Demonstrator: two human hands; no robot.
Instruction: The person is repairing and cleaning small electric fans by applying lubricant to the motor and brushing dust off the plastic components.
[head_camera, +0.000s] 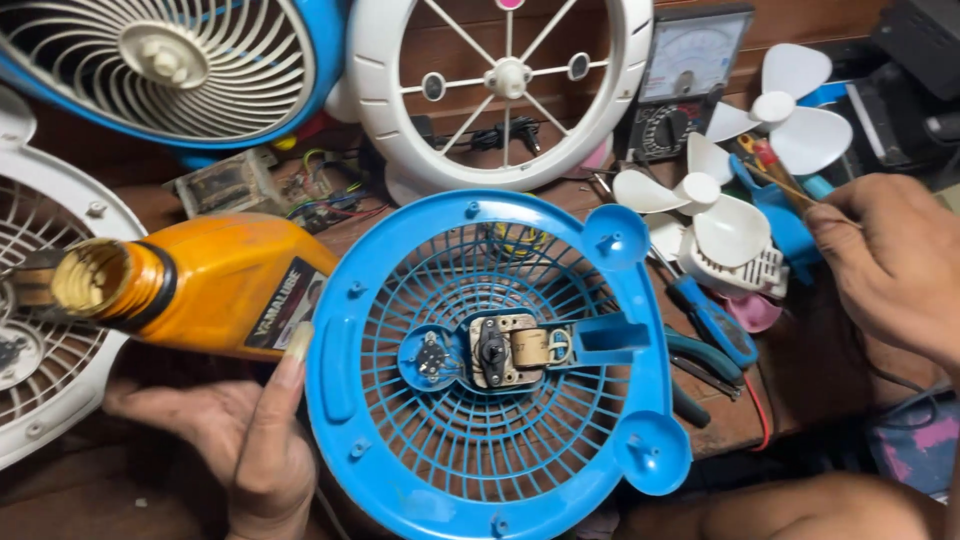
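A round blue fan grille (350, 370) lies face down in the middle, with a small motor (510, 350) of brass and dark metal at its hub. My left hand (240, 440) is under the grille's left rim, palm up, thumb pressed against the rim. The thumb tip also touches an orange plastic bottle (210, 280), which lies on its side with its open mouth to the left. At the right edge, my right hand (890, 260) is pinched on a thin rod-like tool (775, 175) that points up and left towards the white fan blades (720, 215).
A white wheel-shaped fan guard (610, 90) and a blue-rimmed fan (170, 60) stand at the back. An analogue meter (690, 80) is behind the blades. A circuit board (310, 190), a blue-handled screwdriver (710, 320) and pliers (700, 360) lie on the wooden bench. Another white grille (40, 230) is far left.
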